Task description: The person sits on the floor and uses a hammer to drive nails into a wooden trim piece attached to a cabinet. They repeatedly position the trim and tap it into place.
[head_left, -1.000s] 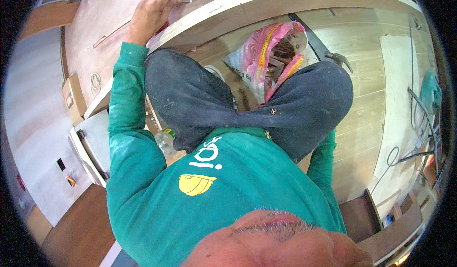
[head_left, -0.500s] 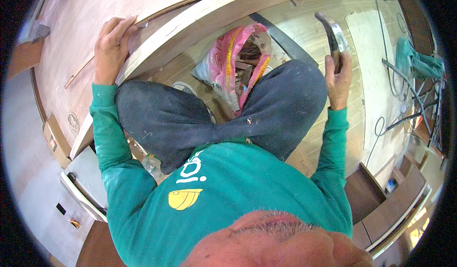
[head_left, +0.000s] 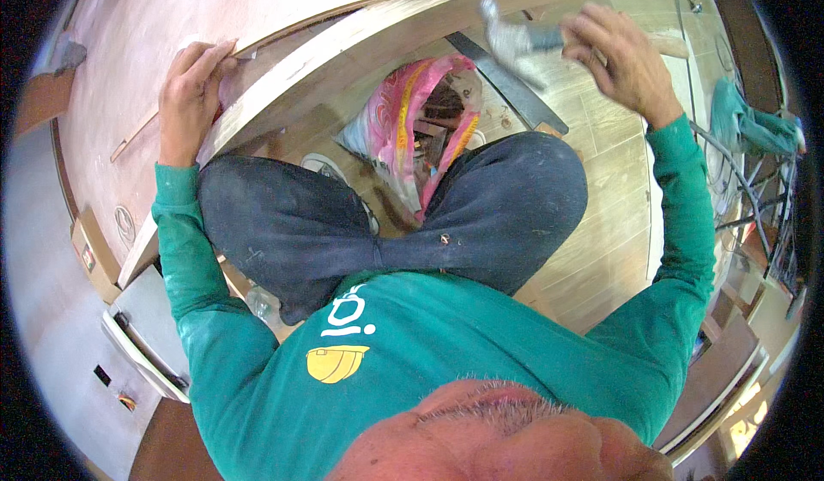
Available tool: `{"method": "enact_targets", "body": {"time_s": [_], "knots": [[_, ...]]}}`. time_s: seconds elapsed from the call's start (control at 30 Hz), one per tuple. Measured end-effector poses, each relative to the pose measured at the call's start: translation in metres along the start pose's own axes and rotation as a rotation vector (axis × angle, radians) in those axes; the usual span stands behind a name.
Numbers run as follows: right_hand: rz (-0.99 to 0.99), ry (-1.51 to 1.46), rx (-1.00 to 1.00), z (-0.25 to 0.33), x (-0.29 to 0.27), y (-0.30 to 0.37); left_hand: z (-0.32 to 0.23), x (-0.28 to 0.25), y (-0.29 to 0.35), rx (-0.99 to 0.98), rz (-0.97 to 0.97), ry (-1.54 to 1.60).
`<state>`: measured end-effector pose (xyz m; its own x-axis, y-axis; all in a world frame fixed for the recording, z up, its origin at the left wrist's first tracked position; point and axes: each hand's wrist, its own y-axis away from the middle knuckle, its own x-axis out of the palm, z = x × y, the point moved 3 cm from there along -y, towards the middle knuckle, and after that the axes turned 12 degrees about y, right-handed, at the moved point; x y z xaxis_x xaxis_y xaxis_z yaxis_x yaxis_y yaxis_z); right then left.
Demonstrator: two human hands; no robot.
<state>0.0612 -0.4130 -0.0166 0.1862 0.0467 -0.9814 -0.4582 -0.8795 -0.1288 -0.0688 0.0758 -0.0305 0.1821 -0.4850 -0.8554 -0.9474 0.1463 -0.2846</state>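
Note:
My right hand (head_left: 622, 60) is raised to the right of the panel and closed round the handle of a claw hammer (head_left: 512, 45). The hammer's metal head points left and is smeared by motion; the wooden end of its handle sticks out past my hand. At the far left, my left hand (head_left: 193, 90) is closed at the end of a thin wooden strip (head_left: 343, 6), its fingertips pinching there. This strip runs along the edge of a large pale wooden panel (head_left: 318, 60), with a dark gap beside it. My thumb is partly hidden.
Between my bent legs and the panel stands a pink and white sack (head_left: 399, 112) of wood scraps. A dark flat bar (head_left: 515, 86) lies on the tiled floor behind it. Green cloth (head_left: 747, 121) and dark tubes are at the right. A clear bottle (head_left: 264, 303) lies by my left leg.
My right hand has lifted and swung the hammer up and leftward, its head now nearer the panel. My left hand stays at the strip's end, barely shifted.

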Motion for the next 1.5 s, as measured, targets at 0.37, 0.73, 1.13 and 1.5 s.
{"method": "enact_targets", "body": {"time_s": [0.37,0.73,1.13,1.5], "knots": [[-0.127,0.024,0.117,-0.007,0.017,-0.001,0.007,-0.001,0.003,0.016,0.032,-0.029],[-0.201,-0.447,0.479,0.048,0.017,0.044,-0.001,-0.006,0.001,0.036,-0.073,0.051],[-0.222,-0.952,1.174,0.236,0.155,0.238,0.024,-0.012,0.013,0.002,-0.051,0.079],[-0.624,-1.174,1.470,0.181,0.128,0.196,0.148,-0.007,-0.026,-0.567,0.122,0.327]]}}
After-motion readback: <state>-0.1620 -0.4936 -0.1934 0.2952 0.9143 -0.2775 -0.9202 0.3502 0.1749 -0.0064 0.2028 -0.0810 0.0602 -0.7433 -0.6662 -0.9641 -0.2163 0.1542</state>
